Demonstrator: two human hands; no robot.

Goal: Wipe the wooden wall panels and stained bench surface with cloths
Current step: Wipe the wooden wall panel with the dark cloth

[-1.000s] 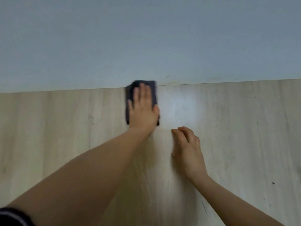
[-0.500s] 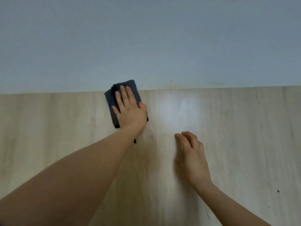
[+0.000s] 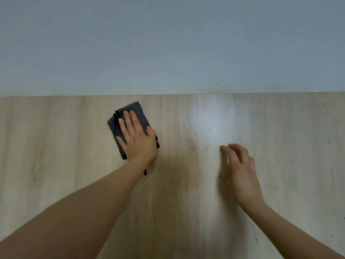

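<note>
A pale wooden wall panel (image 3: 65, 165) fills the lower half of the head view. My left hand (image 3: 137, 139) lies flat with straight fingers on a folded dark grey cloth (image 3: 139, 113), pressing it against the panel a little below the panel's top edge. My right hand (image 3: 239, 169) is to the right and lower, its fingers loosely curled, fingertips touching the wood and holding nothing.
Above the panel's top edge runs a plain grey-blue wall (image 3: 168, 43). A bright glare spot (image 3: 214, 122) lies on the wood between my hands. Small dark marks (image 3: 254, 236) dot the right part of the panel.
My left hand has slid the cloth leftward and slightly down from the panel's top edge, tilting it. My right hand has stayed nearly in place.
</note>
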